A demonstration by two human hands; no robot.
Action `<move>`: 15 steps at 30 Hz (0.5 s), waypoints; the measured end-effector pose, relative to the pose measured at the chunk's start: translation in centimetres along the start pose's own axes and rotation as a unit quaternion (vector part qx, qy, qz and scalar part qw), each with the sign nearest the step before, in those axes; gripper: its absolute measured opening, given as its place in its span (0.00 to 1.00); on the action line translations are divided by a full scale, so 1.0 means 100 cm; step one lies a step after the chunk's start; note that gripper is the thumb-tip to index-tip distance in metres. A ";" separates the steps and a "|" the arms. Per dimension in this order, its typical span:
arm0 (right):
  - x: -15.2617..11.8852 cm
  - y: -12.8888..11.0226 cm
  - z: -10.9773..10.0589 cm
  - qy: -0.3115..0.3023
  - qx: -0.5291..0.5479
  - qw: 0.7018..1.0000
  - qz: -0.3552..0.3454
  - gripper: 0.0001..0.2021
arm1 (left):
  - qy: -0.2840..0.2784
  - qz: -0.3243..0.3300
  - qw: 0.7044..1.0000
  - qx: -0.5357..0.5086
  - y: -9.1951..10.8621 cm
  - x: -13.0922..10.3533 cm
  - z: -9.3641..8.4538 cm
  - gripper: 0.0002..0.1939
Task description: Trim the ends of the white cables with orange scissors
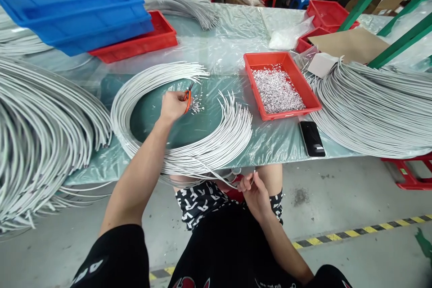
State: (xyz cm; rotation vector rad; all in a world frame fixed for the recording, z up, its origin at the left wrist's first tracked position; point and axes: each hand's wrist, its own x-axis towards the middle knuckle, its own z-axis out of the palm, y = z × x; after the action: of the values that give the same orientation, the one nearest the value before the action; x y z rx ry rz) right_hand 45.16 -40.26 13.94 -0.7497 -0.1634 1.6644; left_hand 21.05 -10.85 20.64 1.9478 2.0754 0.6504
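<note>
My left hand (173,106) is closed around a small pair of orange-handled pliers (188,101), their dark jaws pointing up and away. They are above the table, inside a curved bundle of white cables (124,94). Beside the jaws lies a scatter of small clippings (196,105). At the table's front edge, over my lap, my right hand (257,195) pinches the end of a white cable (216,174) that runs out from the bundle. The cable's tip shows just above the fingers. Both cut ends of the bundle fan out toward the right.
A red tray (248,65) holds many small silvery-white pieces. A phone (311,138) lies near the front edge. Large cable bundles (374,108) flank the work at right and left. Blue bins (77,9) stand at back left, and green posts (401,42) rise at right.
</note>
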 end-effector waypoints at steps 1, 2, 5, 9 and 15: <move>0.001 0.005 -0.005 0.012 0.020 0.999 0.031 0.16 | -0.001 0.003 1.000 0.000 0.001 0.000 0.000 0.20; 0.004 0.010 -0.011 0.023 0.038 0.997 0.059 0.16 | -0.002 0.006 1.000 -0.002 0.001 -0.001 0.000 0.20; 0.015 0.024 -0.025 0.057 0.056 0.991 0.112 0.14 | -0.007 0.001 1.000 -0.003 0.001 -0.002 0.001 0.20; 0.035 0.036 -0.038 0.116 0.017 0.984 0.132 0.13 | -0.011 -0.004 1.000 -0.003 0.001 -0.003 0.001 0.21; 0.048 0.040 -0.043 0.237 -0.014 0.967 0.091 0.15 | -0.018 -0.005 1.000 0.004 0.001 -0.003 0.004 0.20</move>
State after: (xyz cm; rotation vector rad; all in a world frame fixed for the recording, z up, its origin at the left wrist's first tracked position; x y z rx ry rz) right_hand 43.95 -38.12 6.76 -1.1893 0.2271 1.6058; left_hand 21.37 -11.08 20.26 1.9371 2.0691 0.6025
